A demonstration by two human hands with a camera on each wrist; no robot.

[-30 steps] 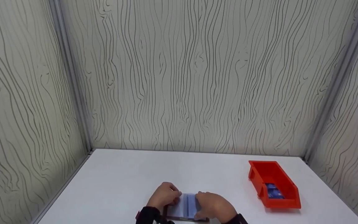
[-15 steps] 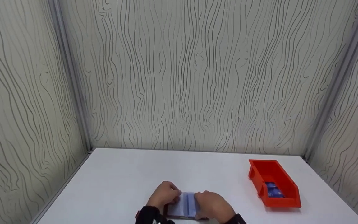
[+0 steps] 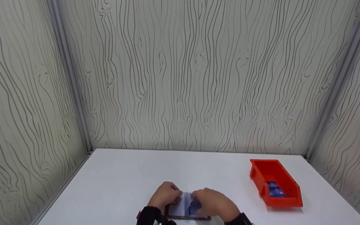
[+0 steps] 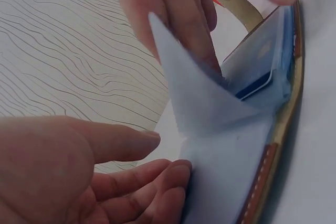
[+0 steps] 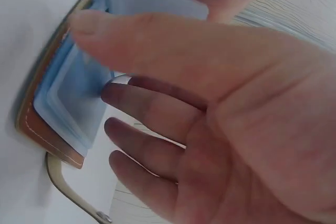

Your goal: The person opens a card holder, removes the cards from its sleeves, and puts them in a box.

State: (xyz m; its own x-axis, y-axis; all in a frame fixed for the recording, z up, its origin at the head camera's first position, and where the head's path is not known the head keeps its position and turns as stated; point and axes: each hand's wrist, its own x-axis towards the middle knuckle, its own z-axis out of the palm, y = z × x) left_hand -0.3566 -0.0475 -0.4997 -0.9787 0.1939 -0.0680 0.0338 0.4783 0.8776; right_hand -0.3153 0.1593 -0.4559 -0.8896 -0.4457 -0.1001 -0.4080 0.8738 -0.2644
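A brown leather card holder (image 5: 52, 139) with clear plastic sleeves lies spread on the white table between both hands. One sleeve (image 4: 197, 90) stands raised at the middle, slanting up. Behind it, a blue card (image 4: 258, 80) sits in a right-side sleeve. My left hand (image 3: 165, 194) holds the left part, its fingers bent against the sleeve there, thumb apart in the left wrist view. My right hand (image 3: 216, 204) spans the right part, thumb across the sleeves near the leather edge, other fingers loosely bent. What its index fingertip touches is partly hidden.
An orange-red bin (image 3: 284, 202) stands on the right of the white table (image 3: 120, 178), holding blue card-like items (image 3: 275, 190). The holder's strap (image 4: 242, 6) with a metal snap sticks out to the right. Wood-patterned panels (image 3: 180, 78) enclose the back and sides.
The raised sleeve has swung up from the right toward the middle, uncovering a darker blue surface. My right hand has shifted slightly; my left hand stays in place.
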